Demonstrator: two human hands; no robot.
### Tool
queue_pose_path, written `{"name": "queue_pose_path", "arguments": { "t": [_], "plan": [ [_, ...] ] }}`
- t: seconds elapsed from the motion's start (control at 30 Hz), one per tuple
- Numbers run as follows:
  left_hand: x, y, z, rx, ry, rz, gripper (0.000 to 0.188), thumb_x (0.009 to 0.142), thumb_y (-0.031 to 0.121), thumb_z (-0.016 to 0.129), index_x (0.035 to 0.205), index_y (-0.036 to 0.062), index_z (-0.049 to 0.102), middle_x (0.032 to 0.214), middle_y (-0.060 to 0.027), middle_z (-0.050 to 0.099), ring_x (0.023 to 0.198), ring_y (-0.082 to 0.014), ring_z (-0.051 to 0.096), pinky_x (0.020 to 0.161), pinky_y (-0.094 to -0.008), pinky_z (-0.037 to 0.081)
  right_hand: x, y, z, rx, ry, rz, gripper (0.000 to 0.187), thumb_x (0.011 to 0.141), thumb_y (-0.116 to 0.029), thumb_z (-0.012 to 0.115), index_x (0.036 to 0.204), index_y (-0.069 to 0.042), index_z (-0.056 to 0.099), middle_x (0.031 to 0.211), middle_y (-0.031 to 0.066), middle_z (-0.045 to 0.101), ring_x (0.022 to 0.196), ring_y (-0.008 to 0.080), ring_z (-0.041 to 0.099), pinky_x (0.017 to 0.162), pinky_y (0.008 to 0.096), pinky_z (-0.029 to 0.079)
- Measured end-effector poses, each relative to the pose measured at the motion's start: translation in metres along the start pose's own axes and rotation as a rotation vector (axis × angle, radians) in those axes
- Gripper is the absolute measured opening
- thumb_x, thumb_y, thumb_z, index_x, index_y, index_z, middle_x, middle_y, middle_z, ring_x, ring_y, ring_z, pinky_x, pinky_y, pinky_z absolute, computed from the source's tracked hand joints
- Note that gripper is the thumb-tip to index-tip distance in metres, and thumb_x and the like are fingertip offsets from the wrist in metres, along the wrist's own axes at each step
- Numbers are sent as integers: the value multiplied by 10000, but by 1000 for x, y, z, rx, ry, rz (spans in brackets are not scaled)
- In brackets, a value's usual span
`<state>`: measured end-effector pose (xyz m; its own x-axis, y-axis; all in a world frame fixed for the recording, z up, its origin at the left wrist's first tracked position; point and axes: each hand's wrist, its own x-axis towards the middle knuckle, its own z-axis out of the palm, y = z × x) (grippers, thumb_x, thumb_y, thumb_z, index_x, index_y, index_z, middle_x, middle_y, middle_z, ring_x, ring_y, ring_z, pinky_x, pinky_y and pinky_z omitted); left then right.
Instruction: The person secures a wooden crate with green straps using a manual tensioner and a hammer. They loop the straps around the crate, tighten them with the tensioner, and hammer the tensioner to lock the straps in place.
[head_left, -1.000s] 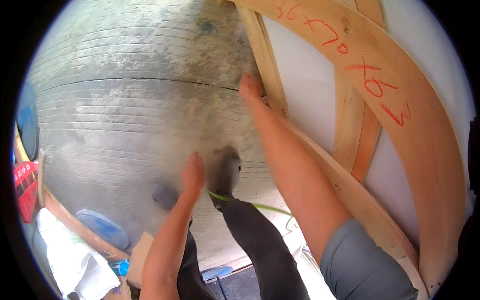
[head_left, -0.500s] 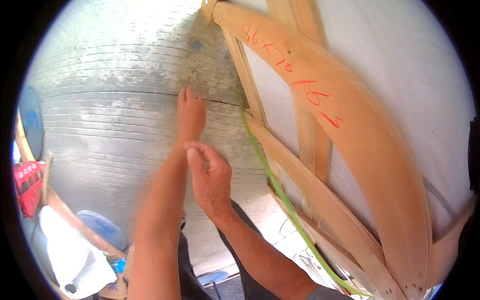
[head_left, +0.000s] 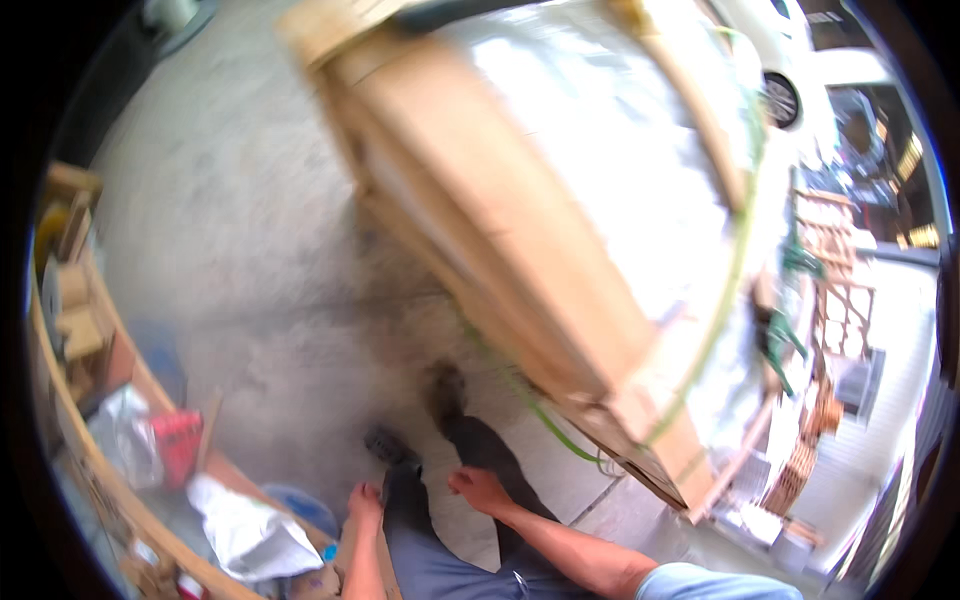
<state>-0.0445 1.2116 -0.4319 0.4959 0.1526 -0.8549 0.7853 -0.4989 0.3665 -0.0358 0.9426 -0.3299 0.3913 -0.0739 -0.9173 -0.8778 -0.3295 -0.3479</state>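
Observation:
Low in front of my body, my left hand (head_left: 366,502) has its fingers curled in, and nothing shows in it. My right hand (head_left: 480,490) is also loosely closed beside my thigh, with nothing visible in it. Both hands are apart from each other and from the crate. A large wooden crate (head_left: 500,220) with pale film-wrapped contents (head_left: 570,110) fills the upper middle, blurred by motion. A green strap (head_left: 735,270) runs over its wrapped side and hangs down at the near end.
To my left, a long wooden bin (head_left: 140,370) holds a white bag (head_left: 255,535), a red box (head_left: 178,445) and wood pieces. A blue round lid (head_left: 303,508) lies close by. Stacked pallets (head_left: 795,470) and a white car (head_left: 775,60) stand on the right, beyond the crate.
The view has swung out and shows more surroundings. My hands have dropped toward my body and separated; the right was at the left wrist. The crate now appears from another angle.

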Motion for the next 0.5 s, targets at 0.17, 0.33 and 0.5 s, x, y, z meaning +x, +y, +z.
{"name": "queue_pose_path", "arguments": {
  "t": [0.17, 0.33, 0.5],
  "plan": [
    [-52, 23, -30, 9, -75, 36, 265, 894, 199, 447, 884, -28, 582, 672, -120, 622, 516, -209, 609, 476, -332, 490, -104, 88, -73, 527, 133, 166, 193, 861, -171, 556, 946, -18, 634, 851, 85, 650, 735, 168, 619, 639, 284, 496],
    [-125, 85, -42, -9, -189, -11, 262, 899, 221, 450, 968, 5, 581, 719, -95, 638, 472, -164, 601, 374, -282, 446, -174, 82, -149, 603, 517, 91, 371, 772, -120, 584, 1095, 63, 570, 905, 158, 643, 767, 230, 652, 632, 300, 522],
    [-182, 127, -46, -16, -182, 45, 269, 895, 222, 458, 1013, 11, 577, 760, -102, 650, 499, -167, 608, 377, -276, 445, -147, 23, -170, 260, 590, -212, 452, 745, -358, 642, 835, 85, 646, 806, 270, 640, 798, 357, 650, 731, 409, 499]
  ]
}}
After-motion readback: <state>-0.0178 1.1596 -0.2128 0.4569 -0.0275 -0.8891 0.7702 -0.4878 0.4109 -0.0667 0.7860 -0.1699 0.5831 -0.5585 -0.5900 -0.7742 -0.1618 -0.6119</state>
